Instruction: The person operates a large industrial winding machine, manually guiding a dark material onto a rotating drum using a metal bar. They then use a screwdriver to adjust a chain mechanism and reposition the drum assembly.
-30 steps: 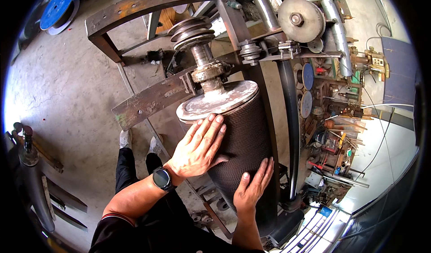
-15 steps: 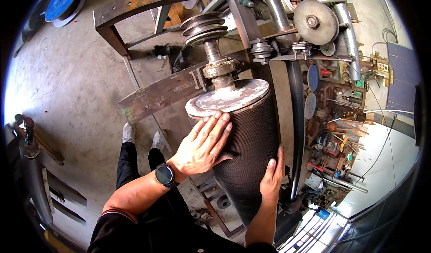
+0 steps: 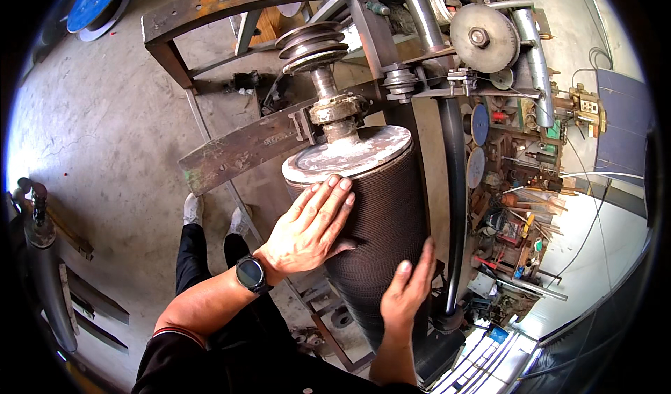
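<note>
A large roller [image 3: 384, 205] with a dark, mesh-textured surface runs from the middle of the view toward my body. Its far end is a pale, worn metal disc [image 3: 349, 158], from which a shaft passes through a bearing block [image 3: 337, 109] to a grooved pulley [image 3: 312, 50]. My left hand [image 3: 307, 227] lies flat on the roller's near-left side, fingertips just below the disc's rim, thumb spread across the mesh. On the roller's right side is my right hand [image 3: 407, 290], fingers stretched out and thumb apart; whether its palm touches the surface cannot be seen.
A rusty steel frame [image 3: 241, 6] surrounds the pulley, and a beam [image 3: 244, 146] crosses under the shaft. Right of the roller stand a dark bar [image 3: 454, 205] and a round metal wheel [image 3: 485, 37]. Tools and parts [image 3: 517, 219] clutter the right. A blue spool [image 3: 96, 2] stands far left.
My right hand has slid a little left and nearer to me along the roller. My left hand keeps its place on the mesh. The whole view has shifted slightly.
</note>
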The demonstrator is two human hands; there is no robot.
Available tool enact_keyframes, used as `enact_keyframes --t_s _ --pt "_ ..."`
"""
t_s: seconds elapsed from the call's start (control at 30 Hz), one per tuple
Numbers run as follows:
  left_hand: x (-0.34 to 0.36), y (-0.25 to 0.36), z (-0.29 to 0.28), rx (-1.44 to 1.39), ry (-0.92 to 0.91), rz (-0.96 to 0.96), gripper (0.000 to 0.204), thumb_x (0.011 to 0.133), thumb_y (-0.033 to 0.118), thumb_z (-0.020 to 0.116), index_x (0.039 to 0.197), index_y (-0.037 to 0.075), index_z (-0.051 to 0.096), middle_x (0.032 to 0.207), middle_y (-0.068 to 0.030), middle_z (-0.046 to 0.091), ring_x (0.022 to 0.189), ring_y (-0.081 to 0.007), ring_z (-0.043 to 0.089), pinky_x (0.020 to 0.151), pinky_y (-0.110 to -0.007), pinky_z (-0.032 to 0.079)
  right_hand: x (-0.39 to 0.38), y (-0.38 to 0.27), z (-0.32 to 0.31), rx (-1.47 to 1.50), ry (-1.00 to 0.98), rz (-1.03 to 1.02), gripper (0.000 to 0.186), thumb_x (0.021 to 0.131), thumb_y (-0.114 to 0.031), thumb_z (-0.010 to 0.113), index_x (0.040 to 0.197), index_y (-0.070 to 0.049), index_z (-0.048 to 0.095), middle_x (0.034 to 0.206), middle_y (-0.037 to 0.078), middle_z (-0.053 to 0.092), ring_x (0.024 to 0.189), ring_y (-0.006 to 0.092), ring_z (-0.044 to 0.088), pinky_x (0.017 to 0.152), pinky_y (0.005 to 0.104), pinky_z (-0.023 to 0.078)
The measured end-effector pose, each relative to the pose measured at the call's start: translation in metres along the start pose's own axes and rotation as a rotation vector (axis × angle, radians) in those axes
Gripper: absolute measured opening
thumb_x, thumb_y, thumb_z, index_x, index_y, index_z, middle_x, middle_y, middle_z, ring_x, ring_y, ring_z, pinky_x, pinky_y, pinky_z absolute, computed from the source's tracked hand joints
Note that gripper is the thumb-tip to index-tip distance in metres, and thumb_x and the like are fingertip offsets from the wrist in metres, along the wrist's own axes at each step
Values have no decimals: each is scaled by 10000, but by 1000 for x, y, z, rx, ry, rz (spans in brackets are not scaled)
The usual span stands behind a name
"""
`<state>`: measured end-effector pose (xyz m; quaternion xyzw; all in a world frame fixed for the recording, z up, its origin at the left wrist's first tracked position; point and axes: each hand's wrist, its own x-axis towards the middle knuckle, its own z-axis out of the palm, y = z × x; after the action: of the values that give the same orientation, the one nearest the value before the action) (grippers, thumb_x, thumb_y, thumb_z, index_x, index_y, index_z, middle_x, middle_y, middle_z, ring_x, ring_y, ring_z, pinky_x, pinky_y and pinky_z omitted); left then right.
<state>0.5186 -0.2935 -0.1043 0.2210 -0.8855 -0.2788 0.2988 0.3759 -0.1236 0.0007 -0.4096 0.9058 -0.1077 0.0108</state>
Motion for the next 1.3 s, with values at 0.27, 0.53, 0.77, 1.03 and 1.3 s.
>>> enact_keyframes --t_s 0.27,0.53,0.77,1.03,1.3 --pt "-2 -1 1 8 27 -4 804 831 500 696 1426 -20 549 1556 -207 459 1469 -353 413 1217 -470 312 10 12 13 -35 -35 -34 630 1093 -449 357 1507 23 407 1530 307 396 1398 490 411 1156 562 335" --pt "-5 -2 1 14 29 0 820 834 514 685 1433 -26 536 1553 -218 457 1470 -366 407 1219 -480 308 37 46 4 172 -172 14 604 1100 -431 366 1513 4 425 1538 253 445 1420 429 437 1179 493 347" --pt "-6 -5 1 6 24 -7 811 839 516 692 1429 -20 541 1555 -208 459 1458 -346 428 1208 -477 321 47 41 -7 59 -112 108 561 1103 -373 397 1492 28 452 1516 267 475 1410 434 457 1178 487 355" --pt "-14 -5 3 -6 24 -40 807 837 493 706 1431 -25 535 1562 -218 445 1468 -358 413 1215 -488 313 3 -1 -2 -3 -25 -20 590 1104 -377 371 1496 61 419 1520 309 425 1414 489 409 1168 555 330" --pt "-14 -4 4 -20 46 -44 799 842 477 703 1433 -32 528 1561 -226 443 1463 -359 419 1209 -485 326 18 27 8 34 -52 -22 578 1111 -387 344 1495 35 437 1509 283 457 1407 452 436 1170 515 344"
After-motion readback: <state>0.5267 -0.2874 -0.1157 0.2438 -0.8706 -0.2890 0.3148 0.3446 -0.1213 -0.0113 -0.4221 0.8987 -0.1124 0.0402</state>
